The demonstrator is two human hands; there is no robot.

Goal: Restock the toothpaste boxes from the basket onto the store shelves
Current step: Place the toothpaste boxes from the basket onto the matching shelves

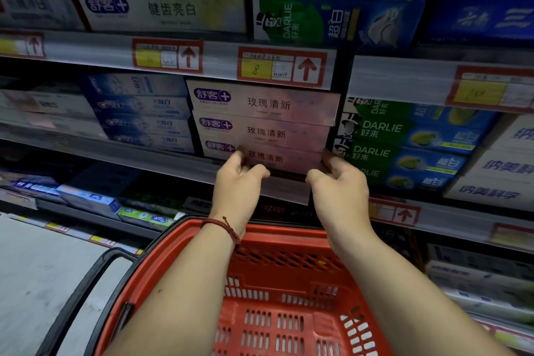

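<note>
Pink box [284, 159] lies left-right on the shelf [161, 157], left hand [238, 182] and right hand [339, 182] each gripping an end

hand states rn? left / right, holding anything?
Left hand: curled, fingertips on the front of the bottom pink box; not clearly gripping.
Right hand: curled at that box's right end; grip cannot be told.

Both hands, left hand [237, 182] and right hand [338, 182], grip the lowest pink toothpaste box [277, 157] above the red basket [289, 240].
</note>
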